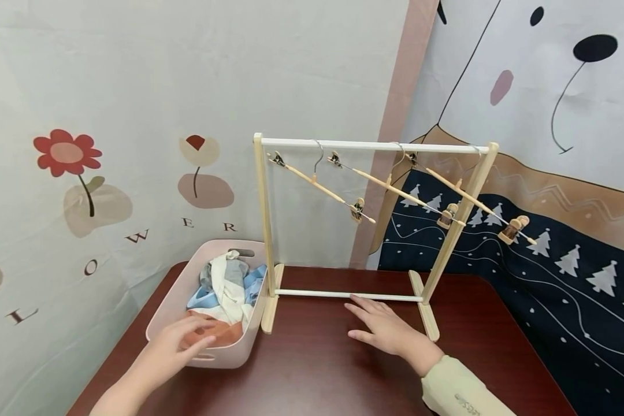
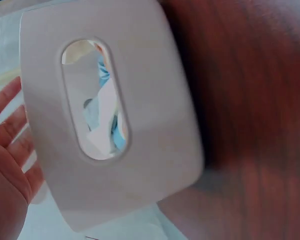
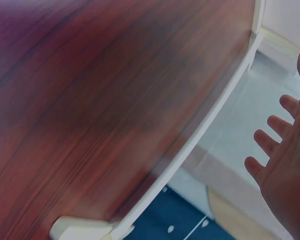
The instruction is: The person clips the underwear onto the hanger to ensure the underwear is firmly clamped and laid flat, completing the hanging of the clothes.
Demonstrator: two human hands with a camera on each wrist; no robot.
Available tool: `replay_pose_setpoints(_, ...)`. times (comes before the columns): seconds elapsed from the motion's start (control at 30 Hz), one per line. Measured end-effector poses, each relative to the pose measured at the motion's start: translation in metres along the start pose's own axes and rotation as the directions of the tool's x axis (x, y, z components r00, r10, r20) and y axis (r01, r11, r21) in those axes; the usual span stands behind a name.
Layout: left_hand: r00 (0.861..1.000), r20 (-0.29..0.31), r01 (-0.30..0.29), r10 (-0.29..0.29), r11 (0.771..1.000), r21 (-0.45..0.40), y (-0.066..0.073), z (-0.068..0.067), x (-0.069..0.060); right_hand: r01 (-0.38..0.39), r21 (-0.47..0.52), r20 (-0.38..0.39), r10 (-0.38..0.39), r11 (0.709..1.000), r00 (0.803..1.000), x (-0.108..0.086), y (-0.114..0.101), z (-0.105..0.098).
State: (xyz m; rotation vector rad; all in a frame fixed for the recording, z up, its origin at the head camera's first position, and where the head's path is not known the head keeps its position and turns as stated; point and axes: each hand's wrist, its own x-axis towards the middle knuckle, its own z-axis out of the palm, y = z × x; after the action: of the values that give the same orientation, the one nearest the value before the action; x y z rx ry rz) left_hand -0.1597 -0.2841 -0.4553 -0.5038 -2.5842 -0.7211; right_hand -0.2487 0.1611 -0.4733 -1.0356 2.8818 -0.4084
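My left hand (image 1: 179, 341) hovers over the near end of a pink plastic basket (image 1: 169, 300), its fingers loosely bent above an orange cloth (image 1: 223, 334). Grey, white and blue clothes (image 1: 229, 283) lie heaped in the same basket. In the left wrist view the fingers (image 2: 15, 122) are spread beside the basket's outer wall (image 2: 155, 115), with nothing between them. My right hand (image 1: 382, 326) is spread above the table in front of the rack's lower bar (image 1: 312, 293), holding nothing. The right wrist view shows those fingers (image 3: 266, 142) apart and slightly bent.
A small wooden rack (image 1: 264, 214) with a white top rail (image 1: 353, 144) stands on the dark red table (image 1: 312, 370). Three clip hangers hang from the rail, among them the left hanger (image 1: 317, 184). The basket stands close against the rack's left foot (image 1: 271, 312). Printed cloth (image 1: 312, 69) hangs behind.
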Motion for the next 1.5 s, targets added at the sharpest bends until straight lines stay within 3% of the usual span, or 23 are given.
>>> replay_pose_setpoints(0.2, 0.999, 0.031, -0.033, 0.040, 0.976, -0.216, -0.006, 0.008, -0.011, 0.034, -0.010, 0.017, -0.034, 0.999, 0.999, 0.024, -0.026, 0.004)
replay_pose_setpoints(0.33, 0.999, 0.013, -0.035, 0.037, 0.986, -0.162, -0.007, 0.012, -0.013, 0.077, -0.014, 0.012, -0.077, 0.997, 0.997, 0.040, -0.044, 0.007)
replay_pose_setpoints(0.43, 1.000, -0.015, -0.003, 0.001, 0.993, -0.119, -0.005, 0.013, -0.014, 0.100, -0.007, 0.000, -0.100, 0.995, 0.995, 0.054, -0.057, 0.007)
replay_pose_setpoints(0.6, 0.995, 0.005, 0.100, -0.100, 0.990, -0.101, -0.001, 0.011, -0.014, 0.120, 0.004, -0.059, -0.120, 0.993, 0.991, 0.083, -0.080, 0.007)
replay_pose_setpoints(0.73, 0.984, 0.042, 0.174, -0.171, 0.981, -0.090, -0.001, 0.009, -0.013, 0.202, -0.021, -0.155, -0.203, 0.979, 0.967, 0.109, -0.101, 0.012)
replay_pose_setpoints(0.83, 0.984, 0.047, 0.177, -0.173, 0.980, -0.090, -0.003, 0.010, -0.013, 0.245, -0.034, -0.210, -0.246, 0.969, 0.946, 0.126, -0.119, 0.016)
replay_pose_setpoints(0.97, 0.987, 0.024, 0.159, -0.158, 0.984, -0.079, -0.005, 0.012, -0.013, 0.237, -0.042, -0.223, -0.240, 0.971, 0.945, 0.148, -0.147, 0.020)
replay_pose_setpoints(1.1, 0.990, -0.003, 0.140, -0.141, 0.988, -0.071, -0.006, 0.014, -0.013, 0.227, -0.122, -0.157, -0.245, 0.966, 0.957, 0.165, -0.172, 0.026)
replay_pose_setpoints(1.27, 0.993, -0.024, 0.117, -0.119, 0.990, -0.084, -0.007, 0.016, -0.014, 0.222, -0.274, -0.027, -0.238, 0.936, 0.971, 0.175, -0.196, 0.030)
replay_pose_setpoints(1.4, 0.993, -0.037, 0.113, -0.115, 0.992, -0.061, -0.006, 0.016, -0.014, 0.155, -0.313, 0.105, -0.128, 0.937, 0.986, 0.180, -0.208, 0.027)
replay_pose_setpoints(1.5, 0.990, -0.031, 0.139, -0.140, 0.990, -0.034, -0.006, 0.015, -0.014, 0.070, -0.306, 0.198, -0.009, 0.950, 0.980, 0.182, -0.215, 0.023)
